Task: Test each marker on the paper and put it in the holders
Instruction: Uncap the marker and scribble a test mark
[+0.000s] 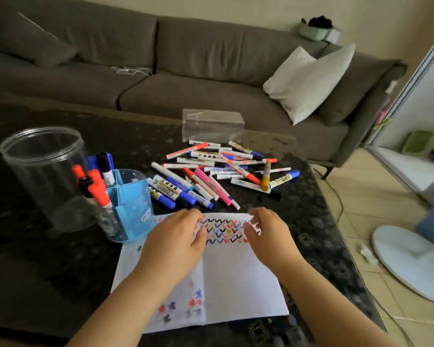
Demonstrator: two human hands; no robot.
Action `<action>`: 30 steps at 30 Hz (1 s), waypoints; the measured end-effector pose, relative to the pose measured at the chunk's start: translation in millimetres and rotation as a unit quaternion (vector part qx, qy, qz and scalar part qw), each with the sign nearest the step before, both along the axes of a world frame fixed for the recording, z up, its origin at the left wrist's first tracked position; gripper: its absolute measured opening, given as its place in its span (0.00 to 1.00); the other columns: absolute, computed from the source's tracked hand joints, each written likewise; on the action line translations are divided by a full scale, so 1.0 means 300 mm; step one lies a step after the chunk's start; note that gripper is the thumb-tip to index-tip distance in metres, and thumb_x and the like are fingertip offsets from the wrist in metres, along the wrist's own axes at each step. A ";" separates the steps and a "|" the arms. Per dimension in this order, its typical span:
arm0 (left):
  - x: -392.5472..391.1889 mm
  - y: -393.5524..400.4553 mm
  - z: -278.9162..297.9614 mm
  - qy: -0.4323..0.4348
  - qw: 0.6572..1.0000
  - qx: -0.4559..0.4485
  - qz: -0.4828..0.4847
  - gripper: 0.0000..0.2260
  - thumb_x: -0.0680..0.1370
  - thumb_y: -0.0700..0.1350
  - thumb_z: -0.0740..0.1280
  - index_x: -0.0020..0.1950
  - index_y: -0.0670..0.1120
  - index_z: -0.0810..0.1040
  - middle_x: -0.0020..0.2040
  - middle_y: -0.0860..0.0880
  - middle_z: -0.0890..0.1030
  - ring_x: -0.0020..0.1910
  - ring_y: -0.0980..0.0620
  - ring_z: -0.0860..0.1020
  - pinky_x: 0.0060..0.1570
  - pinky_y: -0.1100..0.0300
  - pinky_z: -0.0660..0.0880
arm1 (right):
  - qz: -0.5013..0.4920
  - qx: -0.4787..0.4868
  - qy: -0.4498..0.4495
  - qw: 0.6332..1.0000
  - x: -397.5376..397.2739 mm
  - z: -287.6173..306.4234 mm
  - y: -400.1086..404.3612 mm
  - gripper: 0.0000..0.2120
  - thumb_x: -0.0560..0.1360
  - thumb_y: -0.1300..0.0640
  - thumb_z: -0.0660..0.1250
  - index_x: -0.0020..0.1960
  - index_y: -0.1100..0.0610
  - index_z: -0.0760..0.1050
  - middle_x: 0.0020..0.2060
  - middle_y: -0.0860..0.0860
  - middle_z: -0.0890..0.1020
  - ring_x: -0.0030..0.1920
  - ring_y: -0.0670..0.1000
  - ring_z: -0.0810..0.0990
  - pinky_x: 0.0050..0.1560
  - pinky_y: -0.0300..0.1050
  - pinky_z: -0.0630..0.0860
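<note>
I see both hands on the paper, which lies flat on the dark table. Left hand rests on the sheet's upper left, its fingers loosely curled over the rows of coloured check marks, touching the paper. Right hand is at the upper right edge, fingers bent and pinching that edge; thumb sits on the marks. No marker in either hand.

Just beyond the fingertips: the loose marker pile, mixed blue, red, pink, white and one yellow, spread across the table. Beyond the pile, a clear rectangular box.

Left of the left fingers: blue divided holder, touching the paper's corner, with red-orange, blue and black markers standing in it. Further left, a clear round jar, just beside the holder.

More smudged colour marks near the sheet's lower left, under the left forearm.
</note>
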State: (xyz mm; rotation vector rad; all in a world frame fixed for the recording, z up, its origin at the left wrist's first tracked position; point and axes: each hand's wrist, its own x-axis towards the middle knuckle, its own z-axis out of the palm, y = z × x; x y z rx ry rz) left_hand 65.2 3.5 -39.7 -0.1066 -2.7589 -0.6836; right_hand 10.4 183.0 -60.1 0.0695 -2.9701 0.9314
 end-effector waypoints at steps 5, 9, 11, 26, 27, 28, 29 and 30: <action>-0.026 0.016 -0.002 -0.008 1.000 -0.005 -0.001 0.09 0.79 0.50 0.60 0.57 0.51 0.73 0.53 0.54 0.77 0.51 0.55 0.75 0.48 0.60 0.74 | -0.023 0.115 -0.023 0.993 -0.171 -0.053 -0.068 0.22 0.79 0.51 0.60 0.72 0.53 0.65 0.66 0.53 0.70 0.67 0.55 0.67 0.64 0.50 0.70; -0.027 0.031 -0.004 -0.013 1.000 -0.017 -0.013 0.09 0.79 0.50 0.59 0.58 0.50 0.73 0.53 0.54 0.77 0.50 0.55 0.75 0.45 0.62 0.72 | -0.038 0.145 -0.005 0.989 -0.231 -0.077 -0.113 0.14 0.79 0.52 0.59 0.61 0.56 0.76 0.56 0.54 0.75 0.57 0.55 0.74 0.57 0.52 0.75; -0.027 0.034 -0.002 -0.016 1.000 -0.013 -0.018 0.09 0.79 0.50 0.59 0.58 0.50 0.73 0.53 0.54 0.77 0.49 0.56 0.75 0.45 0.62 0.71 | -0.056 0.136 0.000 0.989 -0.235 -0.078 -0.112 0.12 0.79 0.53 0.61 0.57 0.57 0.78 0.53 0.54 0.76 0.53 0.55 0.76 0.54 0.52 0.77; 0.033 0.101 0.016 -0.070 0.993 0.092 -0.018 0.08 0.78 0.49 0.63 0.56 0.52 0.76 0.51 0.56 0.78 0.47 0.58 0.76 0.47 0.62 0.75 | 0.007 -0.324 0.049 0.945 0.103 0.184 0.024 0.05 0.80 0.53 0.57 0.50 0.52 0.71 0.40 0.48 0.84 0.44 0.46 0.83 0.50 0.47 0.79; 0.038 0.107 0.017 -0.074 0.992 0.100 -0.022 0.08 0.78 0.49 0.63 0.56 0.52 0.76 0.51 0.56 0.79 0.48 0.58 0.76 0.47 0.62 0.75 | 0.013 -0.349 0.023 0.937 0.131 0.173 0.019 0.05 0.80 0.53 0.56 0.50 0.51 0.71 0.38 0.50 0.83 0.41 0.47 0.84 0.47 0.48 0.81; 0.041 0.112 0.016 -0.080 0.990 0.115 -0.026 0.08 0.78 0.49 0.63 0.56 0.52 0.76 0.51 0.57 0.79 0.48 0.58 0.77 0.48 0.62 0.75 | 0.011 -0.365 0.001 0.931 0.157 0.156 0.016 0.06 0.80 0.54 0.56 0.50 0.51 0.72 0.35 0.50 0.80 0.37 0.47 0.82 0.43 0.46 0.82; 0.044 0.117 0.016 -0.085 0.986 0.138 -0.029 0.07 0.78 0.49 0.63 0.55 0.53 0.77 0.50 0.57 0.79 0.48 0.58 0.76 0.47 0.63 0.75 | 0.002 -0.374 -0.022 0.927 0.180 0.137 0.014 0.08 0.80 0.55 0.56 0.50 0.51 0.74 0.31 0.50 0.77 0.32 0.47 0.79 0.37 0.42 0.81; 0.044 0.119 0.013 -0.093 0.982 0.161 -0.029 0.07 0.78 0.49 0.63 0.54 0.53 0.77 0.49 0.58 0.79 0.47 0.59 0.76 0.44 0.66 0.74 | -0.010 -0.382 -0.052 0.923 0.198 0.120 0.013 0.10 0.80 0.54 0.57 0.48 0.52 0.76 0.29 0.49 0.74 0.30 0.47 0.74 0.32 0.39 0.77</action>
